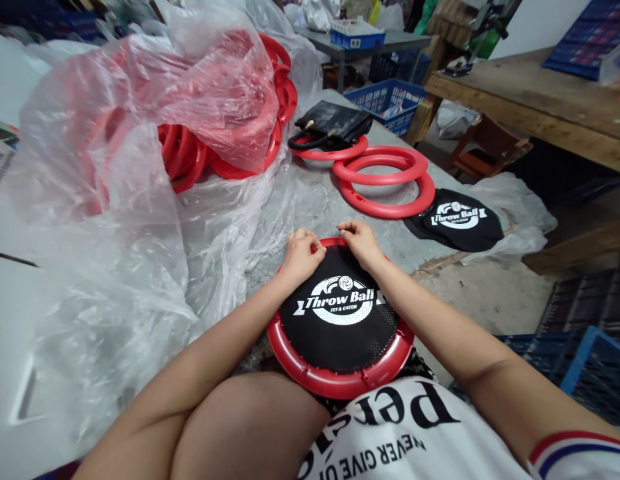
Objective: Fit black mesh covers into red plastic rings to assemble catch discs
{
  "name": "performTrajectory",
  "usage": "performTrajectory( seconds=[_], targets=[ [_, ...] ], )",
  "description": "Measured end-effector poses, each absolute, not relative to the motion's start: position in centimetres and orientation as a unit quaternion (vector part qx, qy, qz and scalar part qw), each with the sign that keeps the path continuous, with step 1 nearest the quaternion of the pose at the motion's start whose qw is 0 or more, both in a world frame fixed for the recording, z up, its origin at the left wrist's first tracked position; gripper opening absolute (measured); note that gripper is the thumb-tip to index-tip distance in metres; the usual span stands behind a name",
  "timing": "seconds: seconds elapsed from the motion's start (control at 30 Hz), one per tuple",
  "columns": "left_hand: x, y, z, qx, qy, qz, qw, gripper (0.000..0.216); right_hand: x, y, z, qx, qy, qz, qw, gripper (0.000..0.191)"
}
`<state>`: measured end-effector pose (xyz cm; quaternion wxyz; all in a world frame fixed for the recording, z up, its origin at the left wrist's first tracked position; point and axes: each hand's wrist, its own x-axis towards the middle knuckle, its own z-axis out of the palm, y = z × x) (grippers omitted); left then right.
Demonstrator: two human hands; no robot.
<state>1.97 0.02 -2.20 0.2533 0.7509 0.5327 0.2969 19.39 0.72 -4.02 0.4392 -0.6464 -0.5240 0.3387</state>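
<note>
A red plastic ring (pixel 310 373) rests on my lap against the grey table's edge. Inside it lies a black mesh disc (pixel 340 343) printed "Throw Ball" in white. At the far rim, slightly left, my left hand (pixel 304 255) has its fingers closed at the mesh edge. Just to its right, my right hand (pixel 361 245) bends over the same rim with fingers pinched. What exactly each set of fingertips grips is small and partly hidden. Another black mesh disc (pixel 457 217) with the same print lies on the table's right edge.
Loose red rings (pixel 425 190) lie overlapping on the grey table (pixel 310 193), with a black handbag (pixel 335 123) on another ring. A large clear plastic bag (pixel 215 100) full of red rings fills the left. Blue crates (pixel 390 100) and a wooden bench (pixel 520 100) stand beyond.
</note>
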Motion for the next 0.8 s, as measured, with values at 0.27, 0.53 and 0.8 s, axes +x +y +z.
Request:
performTrajectory(
  seconds=[0.27, 0.53, 0.8],
  targets=[
    [1.0, -1.0, -1.7, 0.786, 0.524, 0.229, 0.236, 0.017, 18.4, -0.5, -2.3, -0.665, -0.599, 0.31, 0.322, 0.017],
    [-0.3, -1.9, -2.1, 0.747, 0.577, 0.245, 0.222, 0.014, 17.8, -1.3, -2.4, -0.641, -0.676, 0.191, 0.31, 0.018],
    [-0.2, -0.9, -3.5, 0.698, 0.589, 0.3, 0.274, 0.011, 17.2, -1.6, -2.6, -0.527, -0.771, 0.178, 0.311, 0.019]
  ],
)
